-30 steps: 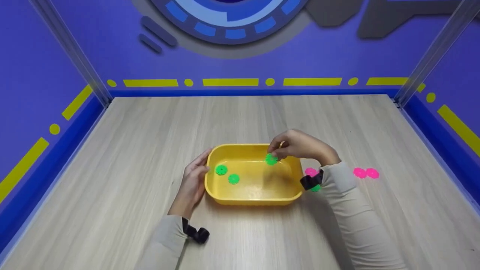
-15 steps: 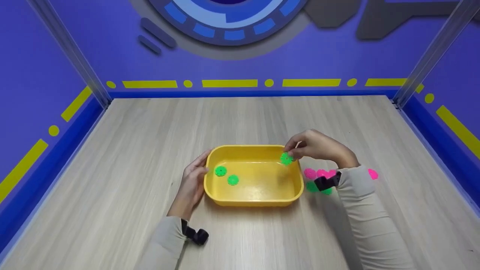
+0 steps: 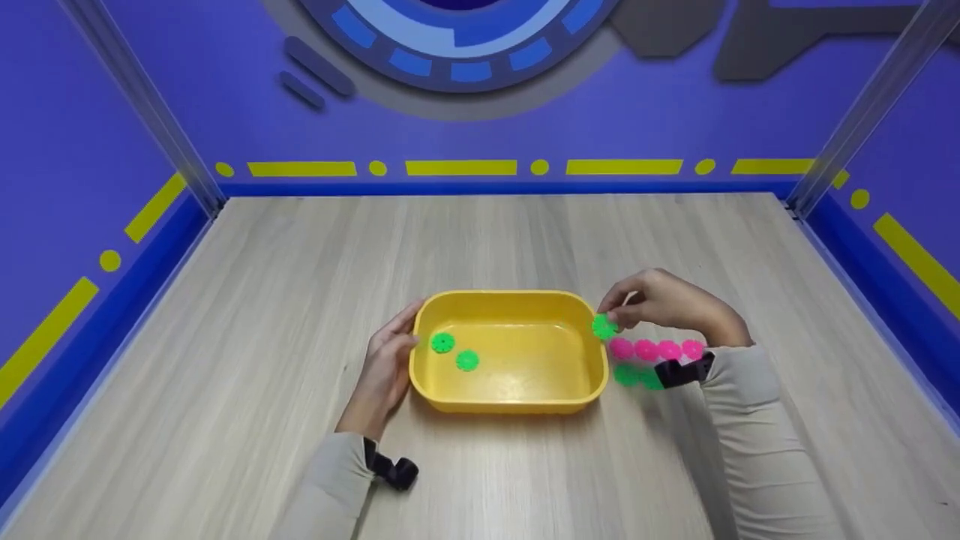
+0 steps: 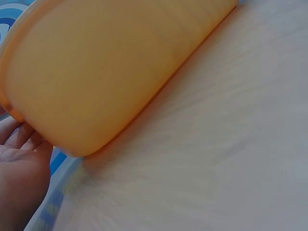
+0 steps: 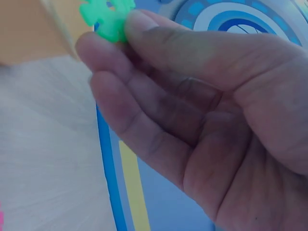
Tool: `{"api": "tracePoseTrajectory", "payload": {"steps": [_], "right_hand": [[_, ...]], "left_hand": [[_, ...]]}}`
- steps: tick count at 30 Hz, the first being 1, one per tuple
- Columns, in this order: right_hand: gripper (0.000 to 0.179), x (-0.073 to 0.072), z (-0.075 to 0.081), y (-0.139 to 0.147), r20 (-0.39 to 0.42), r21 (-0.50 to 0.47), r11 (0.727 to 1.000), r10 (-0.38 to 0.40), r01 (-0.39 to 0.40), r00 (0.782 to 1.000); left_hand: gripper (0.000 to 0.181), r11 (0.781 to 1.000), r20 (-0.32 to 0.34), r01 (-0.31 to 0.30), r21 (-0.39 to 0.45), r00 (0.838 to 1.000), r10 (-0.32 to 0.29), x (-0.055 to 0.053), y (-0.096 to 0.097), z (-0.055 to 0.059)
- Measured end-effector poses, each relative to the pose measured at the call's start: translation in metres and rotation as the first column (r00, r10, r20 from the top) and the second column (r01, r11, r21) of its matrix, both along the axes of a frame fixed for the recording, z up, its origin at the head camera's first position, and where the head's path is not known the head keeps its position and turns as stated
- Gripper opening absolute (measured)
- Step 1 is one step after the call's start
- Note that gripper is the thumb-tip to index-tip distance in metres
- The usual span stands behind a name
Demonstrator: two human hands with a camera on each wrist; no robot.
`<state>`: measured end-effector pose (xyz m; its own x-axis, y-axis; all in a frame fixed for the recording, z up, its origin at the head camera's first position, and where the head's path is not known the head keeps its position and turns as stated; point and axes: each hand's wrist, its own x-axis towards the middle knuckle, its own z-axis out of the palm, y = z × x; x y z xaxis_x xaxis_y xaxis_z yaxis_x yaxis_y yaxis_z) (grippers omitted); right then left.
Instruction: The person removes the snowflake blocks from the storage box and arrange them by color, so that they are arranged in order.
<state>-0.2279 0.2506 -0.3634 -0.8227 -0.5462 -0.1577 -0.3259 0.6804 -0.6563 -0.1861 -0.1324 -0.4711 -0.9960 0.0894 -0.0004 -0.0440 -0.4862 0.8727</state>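
My right hand [image 3: 660,300] pinches a green notched plastic disc [image 3: 604,326] between thumb and fingertips. The disc overlaps the right rim of a yellow plastic tub [image 3: 510,406] in the head view; the right wrist view shows the disc [image 5: 108,18] close up, with slots and small holes. At the tub's left end, my left hand [image 3: 386,367] holds the rim, thumb at the top edge and fingers along the outside wall. Inside the tub lie two more green discs, one green disc [image 3: 443,343] nearer the left wall and another green disc [image 3: 467,360] beside it.
Right of the tub, a row of several pink discs [image 3: 646,349] lies on the wooden table [image 3: 300,300]. Green discs [image 3: 628,375] lie in front of it, partly hidden by the black wrist strap [image 3: 684,370]. Blue panels [image 3: 465,135] enclose the table's back and sides.
My right hand has carried the green disc rightward from over the tub to its right rim, uncovering more of the pink row. The left hand and tub have stayed in place.
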Motion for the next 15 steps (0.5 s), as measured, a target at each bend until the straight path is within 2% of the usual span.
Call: {"api": "tracePoseTrajectory", "payload": {"steps": [7, 15], "right_hand": [[0.014, 0.003, -0.008, 0.013, 0.036, 0.011, 1.000, -0.007, 0.007, 0.999], [0.016, 0.004, -0.009, 0.027, 0.068, 0.019, 0.999, -0.034, 0.033, 0.997]], "left_hand": [[0.062, 1.000, 0.019, -0.011, -0.023, 1.000, 0.011, 0.000, -0.001, -0.001], [0.063, 1.000, 0.007, -0.006, -0.013, 1.000, 0.006, -0.001, 0.000, -0.002]]}}
